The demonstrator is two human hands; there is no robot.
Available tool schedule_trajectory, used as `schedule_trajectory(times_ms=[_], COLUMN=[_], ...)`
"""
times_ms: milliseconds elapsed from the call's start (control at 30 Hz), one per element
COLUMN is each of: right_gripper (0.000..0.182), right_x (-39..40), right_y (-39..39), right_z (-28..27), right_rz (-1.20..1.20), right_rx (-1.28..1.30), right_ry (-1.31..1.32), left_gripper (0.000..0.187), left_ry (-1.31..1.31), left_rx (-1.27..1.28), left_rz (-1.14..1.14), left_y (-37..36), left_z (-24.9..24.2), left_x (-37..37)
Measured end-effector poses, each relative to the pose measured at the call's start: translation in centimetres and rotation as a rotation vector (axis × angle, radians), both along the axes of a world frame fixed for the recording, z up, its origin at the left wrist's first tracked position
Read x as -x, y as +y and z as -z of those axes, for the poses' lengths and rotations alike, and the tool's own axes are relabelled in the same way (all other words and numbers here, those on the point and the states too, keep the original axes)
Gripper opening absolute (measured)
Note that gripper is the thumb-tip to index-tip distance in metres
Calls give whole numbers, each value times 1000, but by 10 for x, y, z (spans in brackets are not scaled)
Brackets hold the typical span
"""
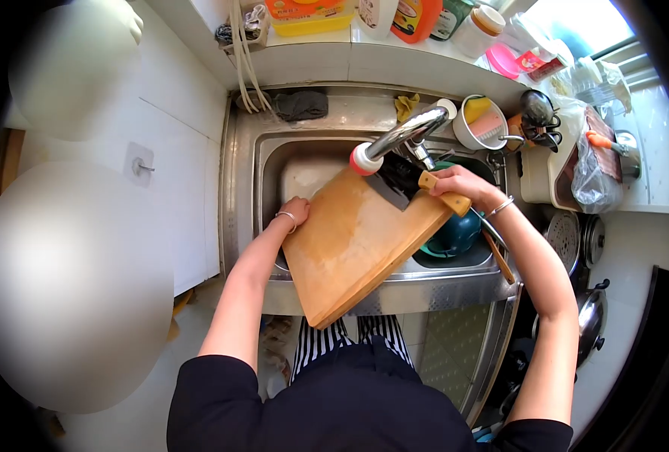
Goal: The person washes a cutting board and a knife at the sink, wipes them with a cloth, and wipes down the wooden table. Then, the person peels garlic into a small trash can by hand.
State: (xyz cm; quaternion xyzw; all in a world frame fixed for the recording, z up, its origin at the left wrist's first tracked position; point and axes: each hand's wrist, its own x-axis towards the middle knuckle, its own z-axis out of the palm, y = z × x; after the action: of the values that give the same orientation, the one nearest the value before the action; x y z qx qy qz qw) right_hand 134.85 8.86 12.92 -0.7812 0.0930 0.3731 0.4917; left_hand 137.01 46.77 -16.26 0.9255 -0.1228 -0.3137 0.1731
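Note:
A thick wooden cutting board (342, 241) slants over the left basin of the steel sink (233, 226), its near corner sticking out past the front edge. My left hand (295, 211) is closed on the board's left side. Higher up on the right, my right hand (459, 184) grips the wooden handle of a cleaver (389, 192). The cleaver's dark blade lies over the board's far right part, just below the tap (406, 135). Its white and red spout end overlaps the board's far edge in this view.
A teal bowl (459, 235) sits in the right basin. A white pot (479, 124) with sponges stands behind it. Dark cloth (300, 105) lies on the back ledge. Bottles (417, 19) line the shelf above. A lidded pan (592, 324) is at the right.

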Motion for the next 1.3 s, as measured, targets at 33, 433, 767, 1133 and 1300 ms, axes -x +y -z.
schedule_trajectory(times_ms=[33,433,767,1133,1300], right_gripper=[28,41,34,28,33], right_x=[-8,-73,-70,-58,-53], right_y=[-5,-24,-48,-36,-34], right_z=[0,-5,7,0,0], right_rz=[-3,-332,-300,-336,-326], right_rx=[-14,226,158,183,170], right_ry=[33,-131,-130,-162,-147], left_gripper=[31,33,36,35,29], left_ry=[0,127,85,74,-69], left_rx=[-3,9,49,196,401], left_rz=[-26,-116,-180,-247,-357], left_y=[2,-7,-16,-23,-35], left_z=[3,-23,-23,-44,-64], left_x=[2,-2,-1,16,21])
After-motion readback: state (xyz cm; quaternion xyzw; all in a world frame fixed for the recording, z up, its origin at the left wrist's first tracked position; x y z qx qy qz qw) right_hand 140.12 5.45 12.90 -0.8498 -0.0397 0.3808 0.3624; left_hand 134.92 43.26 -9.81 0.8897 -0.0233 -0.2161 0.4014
